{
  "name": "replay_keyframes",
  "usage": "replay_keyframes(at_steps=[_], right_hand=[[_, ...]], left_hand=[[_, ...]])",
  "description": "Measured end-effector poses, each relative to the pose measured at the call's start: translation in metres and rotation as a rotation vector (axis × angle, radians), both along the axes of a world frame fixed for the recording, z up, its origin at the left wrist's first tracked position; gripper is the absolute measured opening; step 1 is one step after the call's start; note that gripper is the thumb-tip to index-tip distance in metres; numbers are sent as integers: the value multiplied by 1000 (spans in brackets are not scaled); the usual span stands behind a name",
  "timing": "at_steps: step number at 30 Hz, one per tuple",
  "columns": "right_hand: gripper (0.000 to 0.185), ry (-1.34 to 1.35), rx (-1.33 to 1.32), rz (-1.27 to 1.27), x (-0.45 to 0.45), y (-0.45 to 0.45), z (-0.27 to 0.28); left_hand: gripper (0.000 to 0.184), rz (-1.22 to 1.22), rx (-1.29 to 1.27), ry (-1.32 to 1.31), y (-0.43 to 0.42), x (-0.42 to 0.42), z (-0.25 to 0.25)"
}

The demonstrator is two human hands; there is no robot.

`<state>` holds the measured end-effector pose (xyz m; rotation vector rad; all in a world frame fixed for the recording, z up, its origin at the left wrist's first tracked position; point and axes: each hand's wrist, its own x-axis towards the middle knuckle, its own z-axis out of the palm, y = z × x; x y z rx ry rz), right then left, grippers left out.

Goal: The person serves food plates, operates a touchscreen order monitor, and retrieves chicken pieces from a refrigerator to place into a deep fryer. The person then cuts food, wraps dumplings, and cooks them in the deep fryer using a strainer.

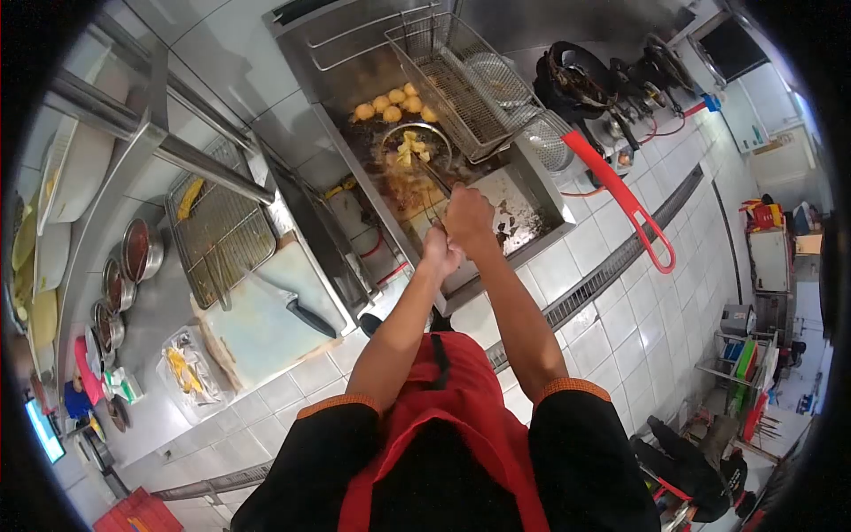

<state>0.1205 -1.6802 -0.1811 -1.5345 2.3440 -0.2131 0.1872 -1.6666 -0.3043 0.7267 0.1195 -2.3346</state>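
Observation:
Both my hands are over the front part of a steel fryer [554, 213]. My right hand [470, 217] is closed round a thin metal utensil [437, 180] that reaches into the oil. Close beside it, touching or nearly so, my left hand [441, 253] is closed on the handle of a round wire skimmer [449, 142]. Yellow pieces of food [411, 148] sit in the skimmer at the tip of the utensil. Behind them several round golden balls [392, 105] float in the dark oil.
Wire fry baskets [452, 97], one with a red handle [620, 191], rest across the fryer's right side. To the left are a wire rack [226, 230], a cutting board [266, 324] with a knife [306, 315], and sauce bowls [142, 248]. Black pans [572, 80] stand behind.

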Motion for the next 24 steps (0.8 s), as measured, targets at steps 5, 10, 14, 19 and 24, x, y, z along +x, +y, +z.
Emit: replay_keyframes(at_steps=[5,10,14,19,24], right_hand=[[16,14,-42,-26,1,-6,-4],[15,-10,-10,-17,3,-10,2],[15,-3,-102,-8,5,-10,2],[16,10,-122,-43,9,-4,2],[14,23,-127,-28,6,-3,5]], left_hand=[[26,-1,91,-142,-4,-12,35],[27,-10,30,-86,-13,-4,28],[27,-42,-44,-41,-9,-1,12],[27,-12,-21,-124,-7,-6,15],[27,8,100,-222,-7,-12,49]])
